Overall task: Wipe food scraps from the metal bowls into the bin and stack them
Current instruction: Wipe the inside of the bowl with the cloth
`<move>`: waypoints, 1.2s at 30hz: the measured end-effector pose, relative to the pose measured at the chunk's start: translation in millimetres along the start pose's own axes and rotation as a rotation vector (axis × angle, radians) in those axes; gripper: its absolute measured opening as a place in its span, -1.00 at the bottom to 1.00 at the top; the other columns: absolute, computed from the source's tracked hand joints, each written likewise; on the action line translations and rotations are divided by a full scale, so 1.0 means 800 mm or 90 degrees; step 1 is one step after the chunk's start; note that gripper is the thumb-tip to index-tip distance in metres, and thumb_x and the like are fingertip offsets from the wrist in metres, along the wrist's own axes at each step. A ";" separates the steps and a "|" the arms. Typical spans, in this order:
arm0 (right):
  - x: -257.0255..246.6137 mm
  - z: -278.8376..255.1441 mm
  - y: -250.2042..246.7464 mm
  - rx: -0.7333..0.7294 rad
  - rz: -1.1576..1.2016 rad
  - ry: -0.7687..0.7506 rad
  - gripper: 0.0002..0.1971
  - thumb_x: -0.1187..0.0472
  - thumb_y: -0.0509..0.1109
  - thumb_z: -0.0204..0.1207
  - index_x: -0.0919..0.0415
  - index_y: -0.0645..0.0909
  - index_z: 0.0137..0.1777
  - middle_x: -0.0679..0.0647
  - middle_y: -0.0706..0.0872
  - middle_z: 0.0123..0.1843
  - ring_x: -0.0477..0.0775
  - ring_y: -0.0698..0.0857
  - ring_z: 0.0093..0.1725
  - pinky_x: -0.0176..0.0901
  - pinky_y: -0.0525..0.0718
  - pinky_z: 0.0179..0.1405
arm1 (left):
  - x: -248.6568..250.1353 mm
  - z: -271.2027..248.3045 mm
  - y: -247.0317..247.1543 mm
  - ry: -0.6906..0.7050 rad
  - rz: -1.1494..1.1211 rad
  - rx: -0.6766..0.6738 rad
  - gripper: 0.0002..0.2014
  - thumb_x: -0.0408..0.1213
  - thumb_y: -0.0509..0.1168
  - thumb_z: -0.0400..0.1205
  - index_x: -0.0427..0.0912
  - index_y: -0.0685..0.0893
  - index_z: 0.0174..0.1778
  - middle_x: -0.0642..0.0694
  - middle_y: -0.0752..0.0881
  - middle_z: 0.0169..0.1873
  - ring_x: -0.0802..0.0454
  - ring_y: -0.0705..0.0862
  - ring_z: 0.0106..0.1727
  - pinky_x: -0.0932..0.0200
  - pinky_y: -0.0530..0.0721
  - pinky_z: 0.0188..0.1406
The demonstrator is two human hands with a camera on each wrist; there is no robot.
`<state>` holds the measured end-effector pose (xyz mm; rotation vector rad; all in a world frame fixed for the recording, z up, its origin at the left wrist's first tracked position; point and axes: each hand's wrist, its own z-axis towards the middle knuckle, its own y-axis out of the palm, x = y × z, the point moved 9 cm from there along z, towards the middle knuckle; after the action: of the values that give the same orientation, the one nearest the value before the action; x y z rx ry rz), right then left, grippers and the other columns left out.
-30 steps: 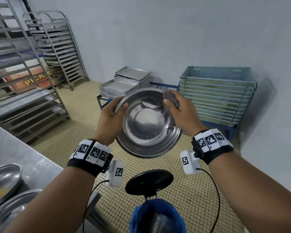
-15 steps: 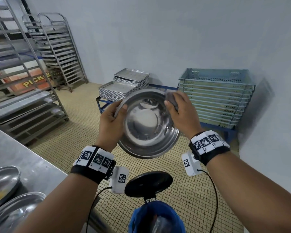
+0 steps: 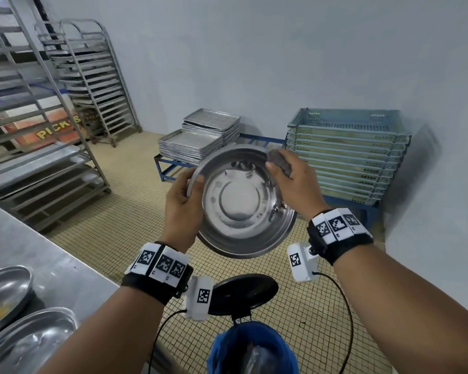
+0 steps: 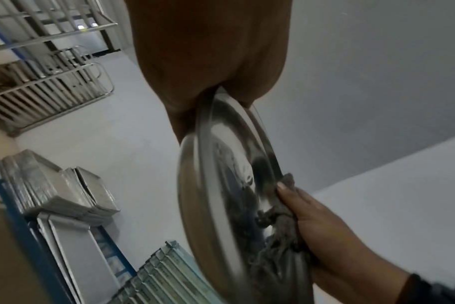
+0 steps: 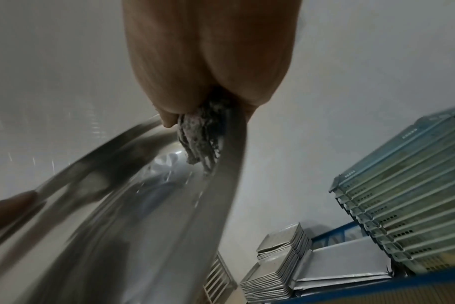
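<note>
I hold a shiny metal bowl (image 3: pixel 241 203) tilted toward me, above the bin (image 3: pixel 250 349) with its blue liner and raised black lid (image 3: pixel 243 292). My left hand (image 3: pixel 183 203) grips the bowl's left rim (image 4: pixel 221 144), thumb inside. My right hand (image 3: pixel 292 179) holds a grey cloth (image 3: pixel 280 160) pressed against the bowl's upper right inner wall; the cloth (image 5: pixel 200 139) bunches under the fingers and also shows in the left wrist view (image 4: pixel 278 222). The bowl's inside looks clean and reflective. Two more metal bowls (image 3: pixel 6 295) (image 3: pixel 30 341) sit on the steel counter at lower left, one with yellow scraps.
A steel counter (image 3: pixel 38 255) runs along the left. Tall tray racks (image 3: pixel 92 85) stand on the tiled floor at the left and back. Stacked metal trays (image 3: pixel 197 139) and stacked blue-green crates (image 3: pixel 346 155) rest on a low blue frame by the wall.
The cloth hand stays at the upper right rim while the bowl has tipped a little more face-on and shifted slightly. The view has drifted right and down.
</note>
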<state>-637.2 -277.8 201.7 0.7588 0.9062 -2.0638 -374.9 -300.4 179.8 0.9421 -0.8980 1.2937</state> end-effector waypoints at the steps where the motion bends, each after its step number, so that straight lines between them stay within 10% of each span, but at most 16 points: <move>1: -0.001 -0.002 0.000 -0.003 -0.010 -0.007 -0.65 0.04 0.43 0.70 0.07 0.65 0.44 -0.30 0.78 0.14 -0.35 0.75 0.17 -0.30 0.74 0.21 | 0.000 0.001 0.003 0.004 0.030 -0.023 -0.88 -0.21 0.32 0.84 0.06 0.74 0.21 -0.18 0.86 0.00 -0.10 0.85 -0.07 -0.04 0.85 -0.11; 8: -0.035 0.005 0.020 -0.126 -0.153 -0.109 -0.56 -0.20 0.37 0.65 -0.07 0.64 0.46 -0.06 0.85 0.14 -0.02 0.81 0.04 0.11 0.81 0.10 | 0.029 0.021 0.034 0.067 0.229 -0.228 -0.81 -0.22 0.34 0.82 0.09 0.76 0.30 0.10 0.87 0.01 0.09 0.87 -0.02 0.10 0.83 -0.06; 16: 0.002 -0.005 -0.002 -0.042 -0.097 -0.009 -0.52 -0.19 0.32 0.70 -0.04 0.53 0.55 -0.02 0.84 0.02 0.03 0.84 -0.07 0.09 0.85 -0.03 | 0.027 0.028 -0.001 0.023 0.081 -0.061 -0.83 -0.24 0.36 0.81 -0.02 0.78 0.28 0.00 0.90 -0.06 0.04 0.86 -0.19 0.14 0.79 -0.28; 23: -0.029 0.010 0.010 -0.061 -0.172 -0.103 -0.51 -0.28 0.26 0.68 -0.08 0.58 0.49 -0.19 0.79 0.07 -0.13 0.75 -0.05 0.04 0.82 0.01 | 0.014 0.017 0.019 0.024 0.150 -0.106 -0.76 -0.16 0.37 0.80 0.01 0.78 0.38 -0.08 0.86 0.10 -0.11 0.87 0.05 -0.24 0.86 0.07; 30: 0.008 -0.001 -0.005 -0.008 -0.011 0.021 -0.58 -0.09 0.37 0.71 0.04 0.60 0.49 -0.16 0.80 0.17 -0.29 0.76 0.11 -0.14 0.78 0.18 | 0.020 0.019 -0.001 0.017 0.047 -0.001 -0.85 -0.26 0.35 0.82 -0.05 0.77 0.25 0.01 0.89 -0.10 0.06 0.84 -0.15 0.18 0.78 -0.25; 36: -0.010 0.005 -0.002 -0.060 -0.078 -0.055 -0.64 -0.09 0.38 0.70 -0.10 0.62 0.45 -0.21 0.82 0.12 -0.11 0.82 0.09 0.05 0.82 0.15 | 0.016 0.022 0.024 0.029 0.180 -0.165 -0.80 -0.13 0.32 0.83 0.07 0.72 0.35 -0.04 0.85 0.05 -0.11 0.87 -0.06 -0.23 0.87 -0.10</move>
<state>-634.5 -277.1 210.5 0.5733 1.0155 -2.1263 -393.6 -311.3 199.7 0.5948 -1.1619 1.3897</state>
